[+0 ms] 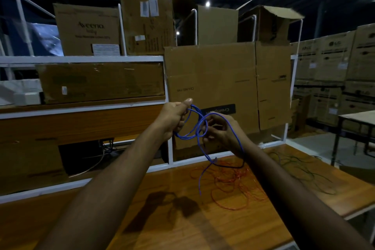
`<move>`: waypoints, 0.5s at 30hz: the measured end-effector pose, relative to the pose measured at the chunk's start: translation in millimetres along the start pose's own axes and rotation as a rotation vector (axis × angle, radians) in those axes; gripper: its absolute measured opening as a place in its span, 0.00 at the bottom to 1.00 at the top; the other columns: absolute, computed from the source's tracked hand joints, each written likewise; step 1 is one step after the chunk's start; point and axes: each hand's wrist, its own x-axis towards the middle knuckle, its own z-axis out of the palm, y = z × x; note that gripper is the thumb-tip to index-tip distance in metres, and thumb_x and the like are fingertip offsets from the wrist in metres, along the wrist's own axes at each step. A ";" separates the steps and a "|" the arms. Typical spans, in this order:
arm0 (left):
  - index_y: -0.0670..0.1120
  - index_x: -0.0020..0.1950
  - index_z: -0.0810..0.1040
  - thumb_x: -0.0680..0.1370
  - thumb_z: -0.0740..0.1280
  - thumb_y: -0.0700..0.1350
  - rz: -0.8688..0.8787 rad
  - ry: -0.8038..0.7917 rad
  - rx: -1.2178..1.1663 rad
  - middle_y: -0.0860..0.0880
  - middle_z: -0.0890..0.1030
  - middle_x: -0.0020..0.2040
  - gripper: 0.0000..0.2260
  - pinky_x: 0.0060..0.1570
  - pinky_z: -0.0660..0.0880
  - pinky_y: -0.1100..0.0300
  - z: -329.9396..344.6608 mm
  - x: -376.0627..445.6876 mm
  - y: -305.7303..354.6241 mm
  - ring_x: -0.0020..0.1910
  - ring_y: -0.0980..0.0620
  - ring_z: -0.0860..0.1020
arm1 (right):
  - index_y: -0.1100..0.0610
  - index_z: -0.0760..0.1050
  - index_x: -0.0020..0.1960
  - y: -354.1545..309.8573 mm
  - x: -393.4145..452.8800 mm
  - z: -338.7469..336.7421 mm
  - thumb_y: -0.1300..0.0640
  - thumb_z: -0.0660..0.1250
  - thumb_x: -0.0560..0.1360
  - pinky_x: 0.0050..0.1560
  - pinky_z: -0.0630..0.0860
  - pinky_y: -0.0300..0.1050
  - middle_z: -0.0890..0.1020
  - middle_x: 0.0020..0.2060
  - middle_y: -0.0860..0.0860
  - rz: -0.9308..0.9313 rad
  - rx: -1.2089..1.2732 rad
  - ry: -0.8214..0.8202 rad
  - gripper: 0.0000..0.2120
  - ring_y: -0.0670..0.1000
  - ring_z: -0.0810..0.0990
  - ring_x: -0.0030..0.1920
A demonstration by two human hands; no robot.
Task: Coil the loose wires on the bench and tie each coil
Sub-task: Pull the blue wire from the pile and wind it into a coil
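Observation:
Both hands are raised above the wooden bench (203, 229). My left hand (174, 117) grips the top of a small coil of blue wire (189, 135), thumb up. My right hand (221, 134) pinches a strand of the same blue wire just right of the coil. A loose blue tail (200, 180) hangs down to the bench top. Under the hands a tangle of red wire (233, 184) lies on the bench. A dark wire (300, 166) sprawls loosely at the right end.
A white metal shelf frame (170, 154) runs along the back of the bench, holding cardboard boxes (223, 87). More stacked boxes (334, 79) fill the right background. Another table (357, 119) stands at the right.

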 end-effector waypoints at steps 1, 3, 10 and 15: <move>0.49 0.35 0.66 0.81 0.65 0.53 -0.001 0.007 0.005 0.51 0.62 0.27 0.18 0.24 0.55 0.63 0.1 0.3 -0.8 0.22 0.55 0.58 | 0.61 0.78 0.48 0.3 -0.1 1.0 0.66 0.68 0.78 0.41 0.79 0.46 0.79 0.41 0.61 0.021 0.087 0.006 0.02 0.56 0.82 0.37; 0.49 0.36 0.67 0.81 0.65 0.54 -0.007 0.018 0.000 0.52 0.63 0.27 0.17 0.23 0.56 0.63 0.3 1.4 -1.8 0.22 0.55 0.59 | 0.61 0.77 0.47 -0.9 0.8 3.0 0.66 0.67 0.78 0.42 0.79 0.46 0.79 0.40 0.58 0.063 0.194 -0.006 0.03 0.54 0.82 0.38; 0.48 0.38 0.69 0.81 0.65 0.54 0.010 0.053 0.046 0.49 0.65 0.29 0.15 0.23 0.57 0.62 0.7 7.9 -7.6 0.23 0.54 0.61 | 0.63 0.76 0.56 -10.2 -7.6 -1.7 0.58 0.62 0.81 0.41 0.81 0.41 0.82 0.43 0.56 0.273 0.452 -0.150 0.09 0.51 0.84 0.41; 0.48 0.38 0.67 0.82 0.63 0.54 0.027 0.133 0.107 0.50 0.62 0.29 0.16 0.24 0.56 0.60 1.6 9.0 -7.4 0.24 0.52 0.60 | 0.62 0.77 0.61 -14.3 -8.1 -13.4 0.42 0.56 0.81 0.33 0.80 0.43 0.83 0.46 0.56 0.400 0.616 -0.105 0.26 0.52 0.81 0.37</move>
